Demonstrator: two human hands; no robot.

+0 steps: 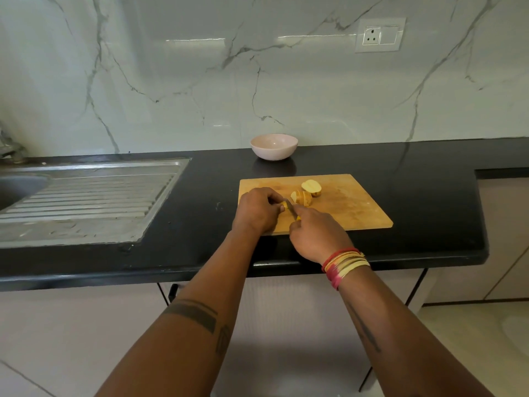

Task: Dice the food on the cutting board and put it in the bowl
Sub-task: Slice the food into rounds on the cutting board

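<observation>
While left hand (257, 209) pinches potato (283, 206), right hand (315, 233) grips knife (292, 210) pointing away-left.

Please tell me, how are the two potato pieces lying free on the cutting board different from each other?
The far potato piece lies with its pale cut face up and looks uncut; the near potato piece shows lines across it, so it seems already sliced. The far one lies free toward the bowl; the near one sits just beyond the knife, closer to both hands. Both rest on the cutting board and keep brownish skin.
</observation>
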